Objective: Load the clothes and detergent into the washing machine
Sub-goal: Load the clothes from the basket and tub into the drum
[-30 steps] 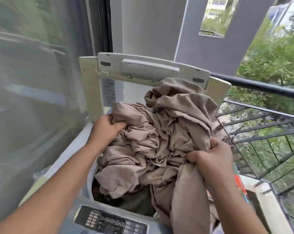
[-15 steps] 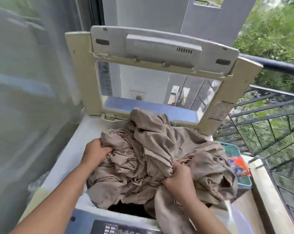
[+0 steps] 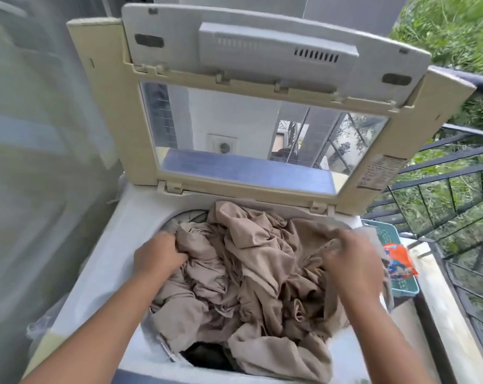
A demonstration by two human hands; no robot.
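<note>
Filling the round opening of the top-loading washing machine (image 3: 101, 261), a large beige cloth (image 3: 251, 275) lies in a heap of soft, deep wrinkles; it looks thin and matte, and one fold hangs over the front rim. Under it, at the front, a dark piece of clothing (image 3: 204, 353) shows in the drum.

The left hand (image 3: 158, 254) is clenched on a bunch of the cloth at the left edge of the opening, fingers buried in the folds. The right hand (image 3: 351, 257) lies on the cloth at the right side; it is blurred, so I cannot tell if it grips the fabric or only presses it.

The machine top is smooth pale plastic. Its lid (image 3: 262, 106) stands open and upright: a yellowed cream frame, a clear window, and a grey folded panel with narrow vent slots. A label (image 3: 378, 173) with small print sits on the right side of the frame, too small to read.

Just beside the machine on the right, a teal plastic basket (image 3: 406, 286) with perforated walls holds a shiny orange and blue detergent packet (image 3: 399, 263); its print is not legible. Dark metal railing (image 3: 456, 189) stands behind.
</note>
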